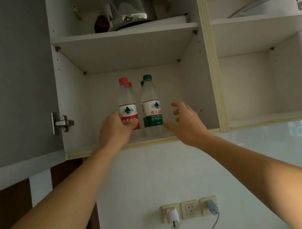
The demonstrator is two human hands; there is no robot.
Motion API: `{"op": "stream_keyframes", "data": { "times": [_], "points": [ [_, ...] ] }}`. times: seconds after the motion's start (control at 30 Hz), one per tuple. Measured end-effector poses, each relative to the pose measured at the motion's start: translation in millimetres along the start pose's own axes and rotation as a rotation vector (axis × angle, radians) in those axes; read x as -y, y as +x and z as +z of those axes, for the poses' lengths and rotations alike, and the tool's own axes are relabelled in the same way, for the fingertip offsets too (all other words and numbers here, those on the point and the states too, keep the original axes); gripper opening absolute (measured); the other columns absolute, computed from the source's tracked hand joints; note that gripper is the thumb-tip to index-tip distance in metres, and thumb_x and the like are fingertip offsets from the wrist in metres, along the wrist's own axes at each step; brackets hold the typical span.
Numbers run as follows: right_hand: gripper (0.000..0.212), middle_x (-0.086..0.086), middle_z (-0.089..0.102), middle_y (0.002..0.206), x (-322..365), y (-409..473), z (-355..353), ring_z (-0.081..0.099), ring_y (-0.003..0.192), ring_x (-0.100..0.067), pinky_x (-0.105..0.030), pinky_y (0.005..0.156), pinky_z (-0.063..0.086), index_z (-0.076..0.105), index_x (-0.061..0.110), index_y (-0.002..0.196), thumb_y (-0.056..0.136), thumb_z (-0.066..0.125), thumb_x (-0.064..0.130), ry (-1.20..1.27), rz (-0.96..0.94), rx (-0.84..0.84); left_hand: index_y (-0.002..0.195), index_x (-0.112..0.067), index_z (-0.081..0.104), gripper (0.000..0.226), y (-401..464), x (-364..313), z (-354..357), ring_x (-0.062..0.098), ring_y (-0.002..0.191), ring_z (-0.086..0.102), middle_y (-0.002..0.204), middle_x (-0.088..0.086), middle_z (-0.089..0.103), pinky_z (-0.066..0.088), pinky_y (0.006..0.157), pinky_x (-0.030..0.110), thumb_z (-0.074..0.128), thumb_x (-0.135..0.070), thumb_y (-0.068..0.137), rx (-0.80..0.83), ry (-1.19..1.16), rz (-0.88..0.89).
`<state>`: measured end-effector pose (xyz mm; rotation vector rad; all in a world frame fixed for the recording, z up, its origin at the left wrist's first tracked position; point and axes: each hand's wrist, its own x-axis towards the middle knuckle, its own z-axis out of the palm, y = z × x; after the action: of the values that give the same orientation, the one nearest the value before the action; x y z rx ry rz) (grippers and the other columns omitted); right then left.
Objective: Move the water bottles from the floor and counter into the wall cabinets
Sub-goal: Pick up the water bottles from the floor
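Note:
Several water bottles stand on the bottom shelf of the open wall cabinet [197, 88]. At the front left is a red-capped, red-labelled bottle [127, 100], with another red cap showing just behind it. Beside it on the right stands a green-capped, green-labelled bottle [151, 102], with a second green cap peeking out behind. My left hand [114, 130] wraps around the lower part of the red-labelled bottle. My right hand [186, 121] hovers just right of the green-labelled bottle, fingers spread, not touching it.
A steel kettle [129, 6] sits on the upper shelf. The neighbouring right cabinet holds a white dish [270, 3] on its upper shelf. The grey cabinet door [9, 80] hangs open at left. Wall sockets [189, 209] with plugs are on the tiled wall below.

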<state>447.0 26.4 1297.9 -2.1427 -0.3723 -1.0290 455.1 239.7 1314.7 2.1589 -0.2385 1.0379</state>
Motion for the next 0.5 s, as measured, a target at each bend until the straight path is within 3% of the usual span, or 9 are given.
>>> {"op": "stream_keyframes", "data": {
  "times": [0.13,0.27,0.37,0.5],
  "points": [
    [0.047,0.002,0.058,0.122,-1.2,-39.6,-27.7,0.056,0.108,-0.013,-0.030,0.093,0.049,0.048,0.021,0.138,0.096,0.065,0.035,0.019,-0.057,-0.036,0.116,-0.013,0.063,0.038,-40.8,-30.2,-14.4,0.022,0.096,0.066,0.106,0.003,0.069,0.055,0.089,0.043,0.060,-0.046,0.097,-0.041,-0.095,0.039],
    [0.030,0.013,0.063,0.099,-5.7,-91.4,-47.6,0.059,0.095,-0.002,-0.014,0.074,0.041,0.058,0.023,0.123,0.097,0.059,0.039,0.103,-0.026,-0.052,0.107,-0.010,0.065,0.033,-87.5,-51.6,-20.6,0.019,0.076,0.070,0.089,0.006,0.073,0.059,0.076,0.037,0.055,-0.041,0.102,0.015,-0.236,0.026],
    [0.017,0.010,0.067,0.086,-11.8,-135.8,-62.9,0.061,0.084,-0.004,-0.018,0.068,0.044,0.064,0.024,0.101,0.099,0.055,0.038,0.117,0.029,-0.045,0.104,-0.007,0.063,0.035,-121.1,-61.6,-21.5,0.013,0.060,0.066,0.079,0.005,0.071,0.056,0.057,0.026,0.051,-0.039,0.104,0.083,-0.291,-0.001],
    [0.026,-0.002,0.069,0.081,-25.5,-190.5,-84.7,0.061,0.075,-0.013,-0.020,0.061,0.043,0.065,0.013,0.086,0.100,0.053,0.032,0.124,0.114,-0.024,0.097,-0.008,0.066,0.036,-167.4,-67.1,-10.8,0.011,0.057,0.064,0.076,0.006,0.073,0.052,0.051,0.023,0.049,-0.039,0.105,0.135,-0.337,-0.022]
  ]
}}
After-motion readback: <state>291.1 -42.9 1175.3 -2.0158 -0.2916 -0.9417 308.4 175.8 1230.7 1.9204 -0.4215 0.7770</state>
